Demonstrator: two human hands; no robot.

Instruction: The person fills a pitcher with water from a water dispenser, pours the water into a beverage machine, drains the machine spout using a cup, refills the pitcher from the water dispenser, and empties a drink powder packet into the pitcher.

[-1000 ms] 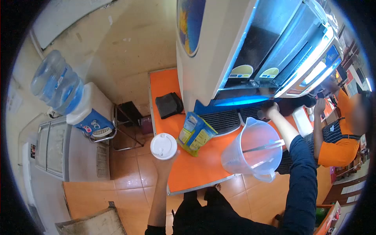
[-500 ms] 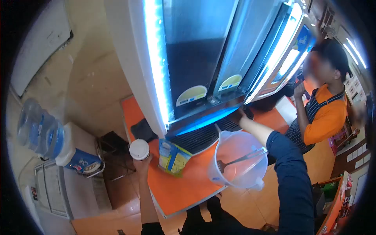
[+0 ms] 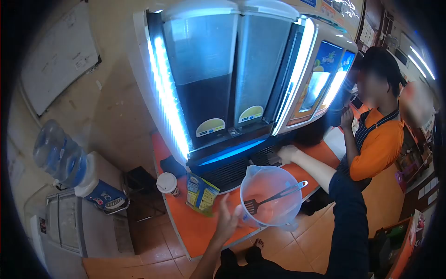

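Observation:
A paper cup with a white lid (image 3: pixel 167 183) stands on the orange table, left of a blue and yellow packet (image 3: pixel 202 195). My left hand (image 3: pixel 228 217) is open beside a translucent jug (image 3: pixel 274 179), its fingers raised close to the jug's left side. A dark slotted spatula (image 3: pixel 269 196) leans inside the jug. Behind the jug, my right hand (image 3: pixel 289 154) is at the drip tray (image 3: pixel 227 176) under the drink dispenser (image 3: pixel 204 97). Its fingers are too small and blurred to show what, if anything, they hold.
A person in an orange shirt (image 3: pixel 378 146) stands at the right, beside a second dispenser (image 3: pixel 320 76). On the left are a water cooler (image 3: pixel 100 179) with a large bottle (image 3: pixel 60 153) and a grey chest (image 3: pixel 76 223). A whiteboard (image 3: pixel 60 56) is on the wall.
The lidded cup, held in my left hand before, now stands on the table. My left hand has let go and moved right to the jug. The view has shifted, showing more of the dispensers.

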